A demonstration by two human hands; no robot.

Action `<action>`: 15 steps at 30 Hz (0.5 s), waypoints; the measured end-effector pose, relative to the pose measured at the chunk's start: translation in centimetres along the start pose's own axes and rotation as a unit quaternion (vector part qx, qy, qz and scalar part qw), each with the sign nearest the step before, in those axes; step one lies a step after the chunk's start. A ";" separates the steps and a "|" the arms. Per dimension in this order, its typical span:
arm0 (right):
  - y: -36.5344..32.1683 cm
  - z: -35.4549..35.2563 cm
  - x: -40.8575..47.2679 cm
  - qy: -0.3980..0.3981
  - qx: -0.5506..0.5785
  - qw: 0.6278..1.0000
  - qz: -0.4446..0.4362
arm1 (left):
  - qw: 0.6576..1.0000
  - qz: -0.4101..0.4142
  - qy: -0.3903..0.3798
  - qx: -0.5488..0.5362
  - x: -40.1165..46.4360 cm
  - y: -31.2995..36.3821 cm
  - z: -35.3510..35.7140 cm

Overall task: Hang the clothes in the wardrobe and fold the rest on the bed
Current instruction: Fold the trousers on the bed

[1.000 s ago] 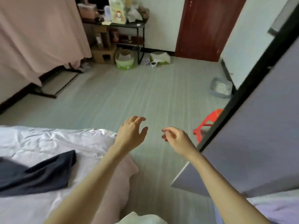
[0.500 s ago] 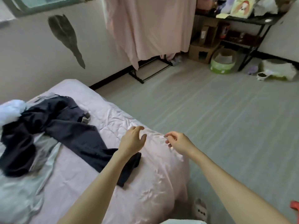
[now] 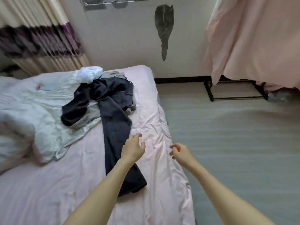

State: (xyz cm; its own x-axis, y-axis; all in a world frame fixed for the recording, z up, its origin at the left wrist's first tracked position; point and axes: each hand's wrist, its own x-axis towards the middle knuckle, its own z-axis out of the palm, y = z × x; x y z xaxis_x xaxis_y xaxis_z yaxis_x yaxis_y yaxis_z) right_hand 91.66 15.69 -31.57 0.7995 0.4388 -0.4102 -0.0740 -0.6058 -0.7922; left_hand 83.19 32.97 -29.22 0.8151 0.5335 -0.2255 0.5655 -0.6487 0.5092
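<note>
Left hand: our left hand point(image 3: 132, 147) hangs over the wrinkled pale pink bed sheet point(image 3: 155, 127), just right of the trouser leg; its grip is spread loosely, fingers relaxed, holding nothing.
Right hand: our right hand point(image 3: 181, 152) hovers near the bed's right edge, at about 3 o'clock from the left hand; its fingers curl lightly inward but pinch nothing.
Dark trousers: the long navy blue fabric trousers point(image 3: 113, 127) lie unfolded, one leg running from the heap at 11 o'clock down toward 6 o'clock, passing under our left forearm.
Heap: at 11 o'clock from our hands the trousers tangle with a crumpled grey cloth garment point(image 3: 88, 118) and a bunched white fabric bundle point(image 3: 90, 73).
Light cover: a rumpled pale blue-white quilt point(image 3: 32, 114) fills the bed toward 9 o'clock.
Wardrobe: not in view, so we cannot tell what hangs there.
Done: we see nothing folded on the bed.
Left: we judge all three garments in the heap need sorting, each one either hung or folded.
Next step: we judge the navy trousers are the nearest thing to take up, with our left hand closest.
</note>
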 end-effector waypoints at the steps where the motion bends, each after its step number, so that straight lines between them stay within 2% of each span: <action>1: -0.7 0.7 1.6 -0.012 -0.008 1.000 -0.005 | 1.000 -0.017 0.008 0.001 1.0 -0.7 -0.1; 4: -1.2 4.8 6.7 -0.049 -0.030 0.998 -0.010 | 0.997 -0.077 -0.005 0.000 4.6 -4.8 1.1; 9: 1.2 13.3 15.1 -0.087 -0.085 0.993 -0.005 | 0.983 -0.152 -0.093 0.038 12.6 -14.3 6.9; 12: 3.7 17.2 18.7 -0.105 -0.129 0.986 -0.003 | 0.969 -0.176 -0.142 0.102 16.3 -18.6 10.8; 15: 6.0 21.4 22.1 -0.132 -0.103 0.986 0.010 | 0.960 -0.184 -0.160 0.135 19.1 -23.6 14.4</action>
State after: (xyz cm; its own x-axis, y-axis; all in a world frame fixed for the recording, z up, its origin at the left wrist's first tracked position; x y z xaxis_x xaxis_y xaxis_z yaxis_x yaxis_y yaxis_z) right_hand 96.12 35.90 -55.06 0.6142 0.5666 -0.5493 0.0571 -0.7261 -0.6852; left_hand 87.19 50.63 -57.51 0.5265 0.5871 -0.6149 0.7991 -0.5887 0.1222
